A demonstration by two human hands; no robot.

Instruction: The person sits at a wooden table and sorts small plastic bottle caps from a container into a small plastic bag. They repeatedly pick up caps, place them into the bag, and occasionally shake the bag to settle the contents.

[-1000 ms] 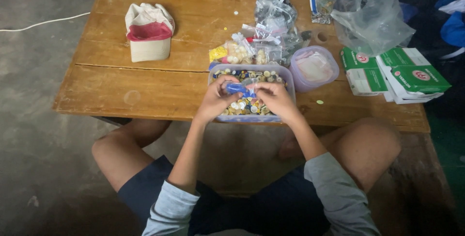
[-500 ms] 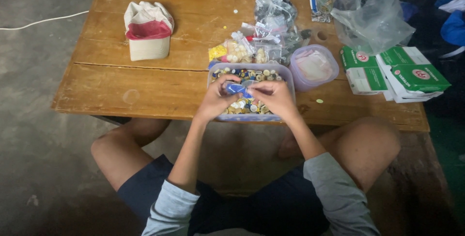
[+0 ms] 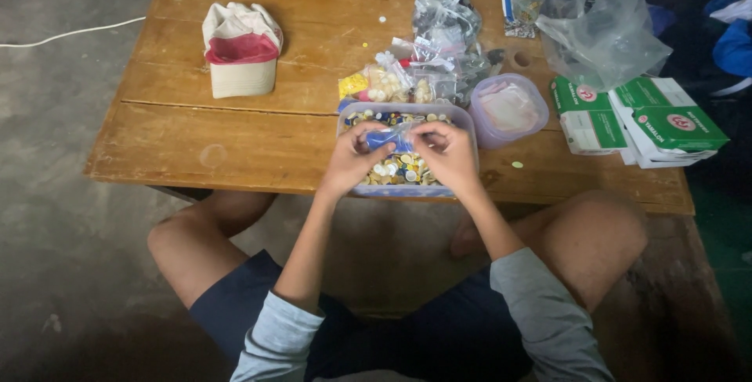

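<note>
Both grips, left hand (image 3: 350,164) and right hand (image 3: 448,159), hover close together over the clear rectangular plastic tub of small buttons (image 3: 407,172) at the near edge of the wooden counter (image 3: 235,139). To their left the boards lie bare as far as the white and red cloth cap (image 3: 241,57). Just beyond them, small clear bags of buttons (image 3: 427,61) crowd the way. To their right, a round lilac plastic container (image 3: 509,109) and green and white cardboard boxes (image 3: 642,119) block passage.
</note>
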